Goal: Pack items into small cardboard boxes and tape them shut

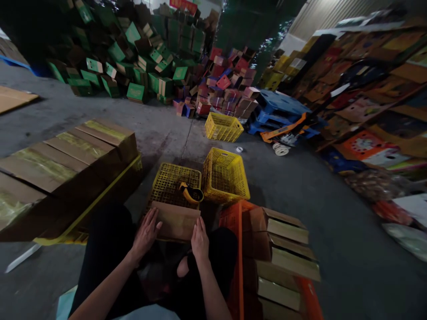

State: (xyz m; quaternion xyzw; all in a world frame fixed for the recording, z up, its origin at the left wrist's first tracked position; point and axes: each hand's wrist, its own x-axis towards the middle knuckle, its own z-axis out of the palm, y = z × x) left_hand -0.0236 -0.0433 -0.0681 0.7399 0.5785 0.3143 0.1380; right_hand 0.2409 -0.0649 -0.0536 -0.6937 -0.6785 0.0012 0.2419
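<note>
Between my knees a small brown cardboard box [178, 221] rests at the near end of an upturned yellow plastic crate [163, 178]. My left hand [147, 229] holds its left end, thumb apart and fingers over the top edge. At the right end my right hand [200, 238] grips the corner with its fingers close together. The undersides of both hands are hidden. Just beyond the box, a yellow and black tape dispenser [190, 192] lies on the crate.
Taped cartons [70, 155] stand in a row on my left. An orange crate [240, 258] with several narrow boxes [290, 258] is at my right. Ahead are two yellow baskets [242, 178], blue pallets [280, 106], an orange pallet jack [287, 129] and heaped green cartons [136, 91].
</note>
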